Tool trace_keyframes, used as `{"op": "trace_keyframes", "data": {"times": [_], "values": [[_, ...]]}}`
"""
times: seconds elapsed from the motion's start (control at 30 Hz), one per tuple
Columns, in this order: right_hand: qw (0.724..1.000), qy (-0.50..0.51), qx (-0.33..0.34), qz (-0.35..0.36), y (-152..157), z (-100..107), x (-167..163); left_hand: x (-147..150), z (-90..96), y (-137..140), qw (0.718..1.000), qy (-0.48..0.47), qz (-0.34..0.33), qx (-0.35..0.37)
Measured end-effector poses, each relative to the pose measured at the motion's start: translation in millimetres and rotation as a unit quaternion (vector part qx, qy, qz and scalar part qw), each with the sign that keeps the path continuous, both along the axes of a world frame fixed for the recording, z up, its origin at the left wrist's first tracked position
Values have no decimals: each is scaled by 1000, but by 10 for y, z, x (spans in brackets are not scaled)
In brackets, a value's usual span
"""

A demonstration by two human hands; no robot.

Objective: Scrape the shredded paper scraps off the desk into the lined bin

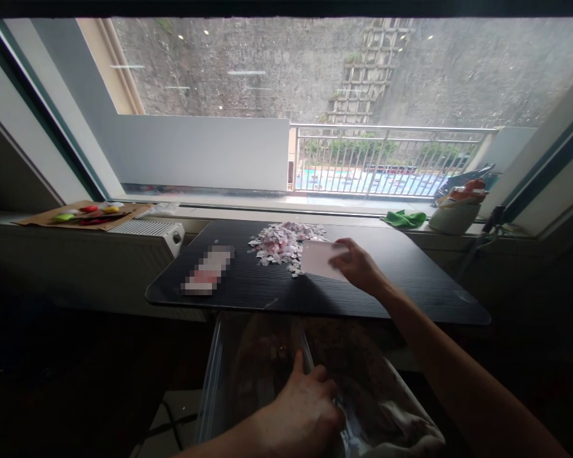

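Observation:
My right hand is closed on a pale flat card, holding it tilted on the table. The card's left edge meets a heap of small paper scraps, mostly white with some pinkish ones. Below the table's front edge, my left hand grips the right rim of a clear plastic bin. One finger lies forward along that rim; the others curl down, partly hidden. Inside, the bin is dark and its contents are hard to make out.
The black table stands against a window sill. A blurred-out flat item lies on its left. A radiator, a cardboard piece with colourful items, a green cloth and a pale bag surround it. Crumpled fabric lies lower right.

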State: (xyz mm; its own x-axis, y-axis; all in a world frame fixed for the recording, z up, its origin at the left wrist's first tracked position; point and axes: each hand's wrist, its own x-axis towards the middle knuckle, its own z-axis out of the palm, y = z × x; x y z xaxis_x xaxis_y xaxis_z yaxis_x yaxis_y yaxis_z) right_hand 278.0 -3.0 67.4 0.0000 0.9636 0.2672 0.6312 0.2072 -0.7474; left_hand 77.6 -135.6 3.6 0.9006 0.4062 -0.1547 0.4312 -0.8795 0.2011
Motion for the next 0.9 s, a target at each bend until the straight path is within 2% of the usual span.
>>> {"op": "trace_keyframes", "data": {"times": [0.13, 0.33, 0.53, 0.63, 0.73, 0.9], "values": [[994, -87, 26, -62, -105, 58, -17, -4, 21, -7, 1000, -17, 3, -12], [998, -47, 40, 16, -124, 57, -161, 16, 23, -3, 1000, 4, 7, -12], [996, -82, 35, -29, -159, 38, 5, -6, -35, 6, 1000, -27, -5, 5], [1000, -10, 22, -9, -107, -2, 123, 1, 38, -4, 1000, -12, 3, -5], [998, 63, -19, 7, -36, -45, 154, 2, 96, -11, 1000, 9, 6, -2], [995, 57, -76, -11, -83, -25, 297, -25, 138, -23, 1000, 7, 11, -7]]}}
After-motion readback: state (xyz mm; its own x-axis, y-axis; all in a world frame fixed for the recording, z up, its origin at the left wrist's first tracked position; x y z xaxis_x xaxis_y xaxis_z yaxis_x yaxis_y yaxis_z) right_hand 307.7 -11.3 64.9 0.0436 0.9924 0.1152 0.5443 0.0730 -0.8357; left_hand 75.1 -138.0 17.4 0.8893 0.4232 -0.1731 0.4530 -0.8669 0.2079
